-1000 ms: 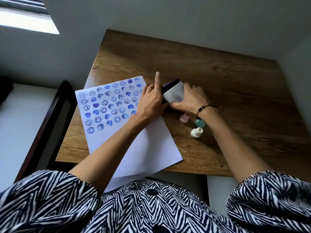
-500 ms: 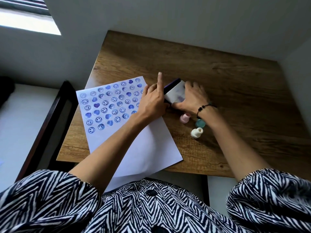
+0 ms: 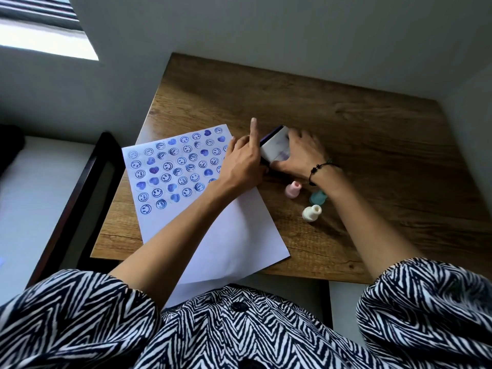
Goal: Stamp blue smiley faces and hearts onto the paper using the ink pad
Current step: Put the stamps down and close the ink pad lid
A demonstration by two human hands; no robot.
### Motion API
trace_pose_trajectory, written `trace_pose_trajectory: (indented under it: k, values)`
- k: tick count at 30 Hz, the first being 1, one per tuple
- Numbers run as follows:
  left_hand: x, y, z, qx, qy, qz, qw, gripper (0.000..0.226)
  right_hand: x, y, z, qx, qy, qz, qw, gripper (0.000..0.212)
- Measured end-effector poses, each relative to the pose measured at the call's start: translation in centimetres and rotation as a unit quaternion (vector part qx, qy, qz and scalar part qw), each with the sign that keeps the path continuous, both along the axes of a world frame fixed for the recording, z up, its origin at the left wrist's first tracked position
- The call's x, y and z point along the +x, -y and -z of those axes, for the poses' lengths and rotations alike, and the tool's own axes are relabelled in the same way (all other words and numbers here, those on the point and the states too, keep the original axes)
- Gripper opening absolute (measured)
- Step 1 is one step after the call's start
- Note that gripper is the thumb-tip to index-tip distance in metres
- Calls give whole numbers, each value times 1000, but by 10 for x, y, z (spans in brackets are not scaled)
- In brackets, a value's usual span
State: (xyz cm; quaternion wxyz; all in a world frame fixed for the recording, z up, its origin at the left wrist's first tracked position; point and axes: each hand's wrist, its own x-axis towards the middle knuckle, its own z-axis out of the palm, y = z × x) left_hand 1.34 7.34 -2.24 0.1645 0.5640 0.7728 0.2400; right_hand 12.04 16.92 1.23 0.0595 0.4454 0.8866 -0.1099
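A white sheet of paper (image 3: pixel 234 235) lies on the wooden table (image 3: pixel 346 123), its upper half covered with rows of blue smiley faces and hearts. The ink pad (image 3: pixel 275 146), a small case with a white lid smudged purple and a dark base, stands tilted just past the paper's upper right corner. My left hand (image 3: pixel 243 166) grips its left side, index finger pointing up. My right hand (image 3: pixel 300 153) holds its right side. Three small stamps stand near my right wrist: pink (image 3: pixel 292 189), teal (image 3: pixel 318 198) and white (image 3: pixel 311 213).
The table sits in a corner between grey walls. A dark wooden frame (image 3: pixel 87 187) runs along its left edge, with a pale surface beyond it. My zebra-patterned sleeves fill the bottom of the view.
Both hands stay on the ink pad in nearly the same pose. The lid looks slightly more tilted, and the view has shifted a little.
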Motion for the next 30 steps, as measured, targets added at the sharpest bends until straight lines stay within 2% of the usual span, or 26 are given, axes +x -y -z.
trace_pose_trajectory:
  k: [8, 15, 22, 30]
  values:
    - [-5, -3, -1, 2, 30, -3, 1000, 98, -9, -8, -2, -15, -11, -33, 999, 87]
    - [-5, -1, -3, 2, 22, -5, 1000, 94, 9, -6, 2, 10, -59, -11, 998, 86]
    - [-5, -1, -3, 5, 27, -4, 1000, 95, 12, -7, 5, 11, -32, -18, 999, 83]
    - [-8, -2, 0, 11, 30, -11, 999, 94, -1, -14, 2, -32, -34, -39, 998, 82]
